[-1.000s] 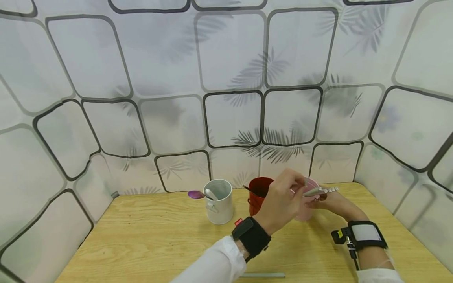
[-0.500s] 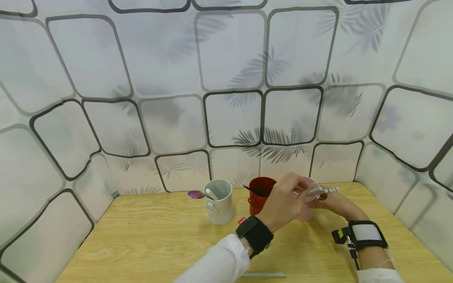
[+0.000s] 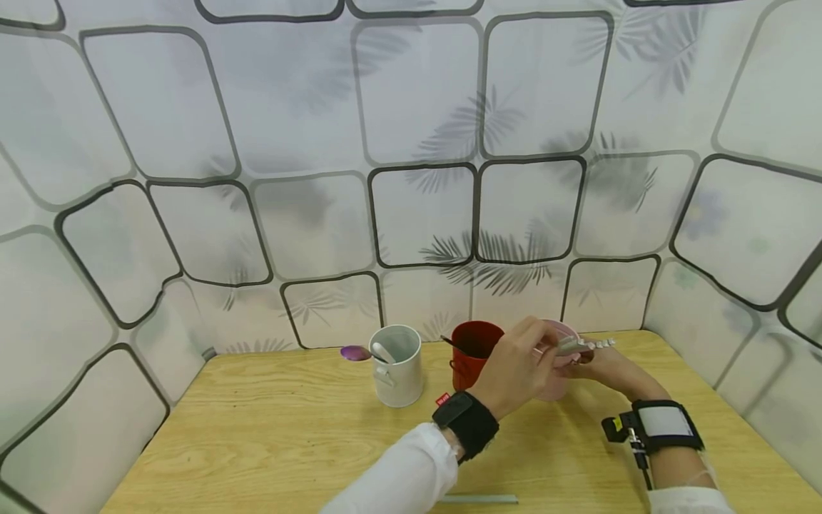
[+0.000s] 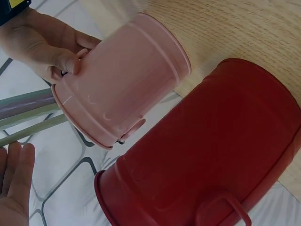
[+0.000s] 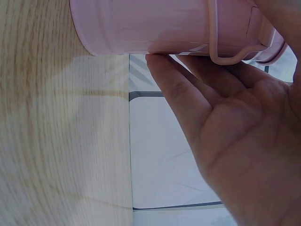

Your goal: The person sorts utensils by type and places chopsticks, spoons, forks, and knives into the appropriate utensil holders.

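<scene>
My right hand grips the pink metal bucket near its rim. In the left wrist view its thumb lies on the near side of the pink bucket, and in the right wrist view the fingers lie along the other side. Several straws, pale green and purplish, stick out of the bucket's mouth. Over the rim my left hand pinches a pale green straw between thumb and fingers. The straws' lower ends are hidden inside the bucket.
Left of the pink bucket stands a red bucket with a dark handle leaning out. Farther left, a white bucket holds a purple spoon and a white spoon. Another straw lies on the table's near part.
My left hand has shifted slightly down and to the right, lowering the straw end it pinches. The right hand and the buckets stay where they were.
</scene>
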Available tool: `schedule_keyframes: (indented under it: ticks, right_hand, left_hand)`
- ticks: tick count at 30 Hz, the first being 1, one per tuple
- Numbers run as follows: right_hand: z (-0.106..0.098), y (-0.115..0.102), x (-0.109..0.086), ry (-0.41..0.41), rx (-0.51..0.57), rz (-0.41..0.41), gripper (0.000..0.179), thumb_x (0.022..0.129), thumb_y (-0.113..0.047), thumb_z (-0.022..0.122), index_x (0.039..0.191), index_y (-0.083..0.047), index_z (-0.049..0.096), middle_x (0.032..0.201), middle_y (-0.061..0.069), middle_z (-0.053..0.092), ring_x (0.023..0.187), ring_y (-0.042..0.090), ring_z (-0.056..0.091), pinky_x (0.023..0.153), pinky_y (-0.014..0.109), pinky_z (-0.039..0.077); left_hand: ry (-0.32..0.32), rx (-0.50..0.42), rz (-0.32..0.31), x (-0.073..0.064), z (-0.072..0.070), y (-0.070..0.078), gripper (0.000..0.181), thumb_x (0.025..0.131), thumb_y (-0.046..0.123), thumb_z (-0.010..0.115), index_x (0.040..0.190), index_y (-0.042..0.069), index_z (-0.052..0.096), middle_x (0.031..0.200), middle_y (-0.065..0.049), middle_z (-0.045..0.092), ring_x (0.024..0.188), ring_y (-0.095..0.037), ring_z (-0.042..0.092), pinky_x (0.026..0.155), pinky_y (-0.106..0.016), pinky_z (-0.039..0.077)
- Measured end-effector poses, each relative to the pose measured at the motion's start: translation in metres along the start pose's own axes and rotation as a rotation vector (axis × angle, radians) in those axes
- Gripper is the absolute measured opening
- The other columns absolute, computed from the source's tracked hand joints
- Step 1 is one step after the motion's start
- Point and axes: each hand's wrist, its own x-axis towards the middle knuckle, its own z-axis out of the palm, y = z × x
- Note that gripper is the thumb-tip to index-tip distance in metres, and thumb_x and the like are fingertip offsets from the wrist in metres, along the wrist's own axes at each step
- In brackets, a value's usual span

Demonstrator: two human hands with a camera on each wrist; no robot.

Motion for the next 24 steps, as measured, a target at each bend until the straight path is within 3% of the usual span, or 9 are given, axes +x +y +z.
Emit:
schedule_keyframes:
  ticks: [9,24]
  right_hand:
    - [0.0004,-0.0008,0.0011,0.006,0.001,-0.029,0.053,0.094,-0.019,0.077,0.136,0.005,0.058,0.129,0.019,0.065,0.111,0.025,0.059,0.089,0.039,0.052]
    - [0.0015,-0.0022,-0.0011,0.009,-0.011,0.008,0.053,0.095,-0.023,0.076,0.137,0.004,0.057,0.132,0.02,0.063,0.117,0.033,0.06,0.09,0.043,0.055]
  left_hand:
    - [-0.044,0.048,-0.015,0.0001,0.0036,-0.002,0.009,0.101,0.011,0.067,0.11,0.011,0.067,0.118,-0.004,0.067,0.109,-0.009,0.063,0.093,-0.007,0.045]
    - [-0.089,0.109,-0.051,-0.0033,0.0032,-0.0003,0.011,0.103,0.015,0.064,0.113,0.013,0.068,0.118,-0.001,0.067,0.104,-0.007,0.065,0.088,-0.006,0.046]
